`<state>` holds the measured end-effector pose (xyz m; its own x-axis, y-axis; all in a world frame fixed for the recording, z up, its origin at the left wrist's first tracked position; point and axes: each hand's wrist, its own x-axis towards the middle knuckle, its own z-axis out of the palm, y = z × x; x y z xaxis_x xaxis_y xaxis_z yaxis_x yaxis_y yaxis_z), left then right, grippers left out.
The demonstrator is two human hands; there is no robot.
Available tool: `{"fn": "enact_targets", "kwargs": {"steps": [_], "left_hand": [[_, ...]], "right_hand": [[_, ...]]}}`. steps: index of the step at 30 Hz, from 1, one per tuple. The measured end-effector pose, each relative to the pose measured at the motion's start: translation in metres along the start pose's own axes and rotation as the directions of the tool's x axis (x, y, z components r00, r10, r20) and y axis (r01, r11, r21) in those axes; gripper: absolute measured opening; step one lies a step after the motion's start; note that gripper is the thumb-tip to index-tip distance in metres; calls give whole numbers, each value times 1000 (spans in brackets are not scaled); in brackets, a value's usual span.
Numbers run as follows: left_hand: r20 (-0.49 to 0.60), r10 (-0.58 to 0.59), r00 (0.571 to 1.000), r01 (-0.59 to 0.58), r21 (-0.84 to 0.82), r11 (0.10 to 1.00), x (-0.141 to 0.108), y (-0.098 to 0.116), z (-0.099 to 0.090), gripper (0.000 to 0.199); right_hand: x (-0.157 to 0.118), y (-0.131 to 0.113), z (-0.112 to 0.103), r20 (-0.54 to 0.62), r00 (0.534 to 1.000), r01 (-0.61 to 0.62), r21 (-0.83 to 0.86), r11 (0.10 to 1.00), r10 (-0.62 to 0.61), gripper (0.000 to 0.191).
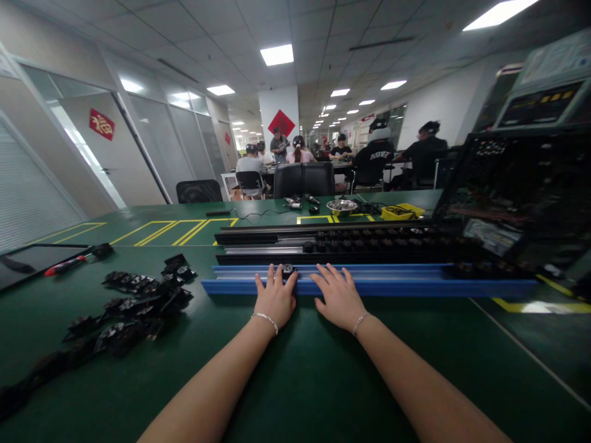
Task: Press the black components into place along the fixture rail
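Observation:
A long blue channel rail (397, 287) lies across the green table in front of me. My left hand (276, 295) rests over its near wall with fingers spread, beside a small black part (289, 271) sitting in the channel. Whether the fingers touch that part I cannot tell. To the right, my right hand (339, 297) lies on the rail with its fingers apart and nothing in them. More dark parts (484, 269) sit in the rail's right end. Just behind it runs a black rail (258, 259) bearing a row of round black parts (360, 243).
Loose black parts (133, 307) are heaped on the left, near a red-handled screwdriver (67, 266) and a dark flat panel (28, 264). Farther back stand a metal bowl (341, 207) and a yellow tray (392, 214). An open dark cabinet (489, 178) borders the right. People sit beyond.

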<state>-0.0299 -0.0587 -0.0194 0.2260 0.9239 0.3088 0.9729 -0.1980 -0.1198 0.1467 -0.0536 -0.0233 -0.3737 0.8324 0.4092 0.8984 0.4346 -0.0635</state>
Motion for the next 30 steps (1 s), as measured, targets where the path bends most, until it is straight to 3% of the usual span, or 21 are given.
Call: {"fn": "enact_targets", "kwargs": {"steps": [8, 15, 30], "left_hand": [[-20, -68, 997, 68, -4, 998, -1, -7, 0, 55], [34, -91, 995, 91, 2, 996, -1, -10, -5, 63], [146, -137, 980, 136, 19, 991, 0, -27, -15, 57]], "right_hand": [[1, 0, 0, 6, 1000, -4, 8, 1000, 4, 52], [1, 0, -2, 30, 999, -11, 0, 1000, 11, 53], [1, 0, -3, 37, 999, -3, 0, 1000, 3, 52]]}}
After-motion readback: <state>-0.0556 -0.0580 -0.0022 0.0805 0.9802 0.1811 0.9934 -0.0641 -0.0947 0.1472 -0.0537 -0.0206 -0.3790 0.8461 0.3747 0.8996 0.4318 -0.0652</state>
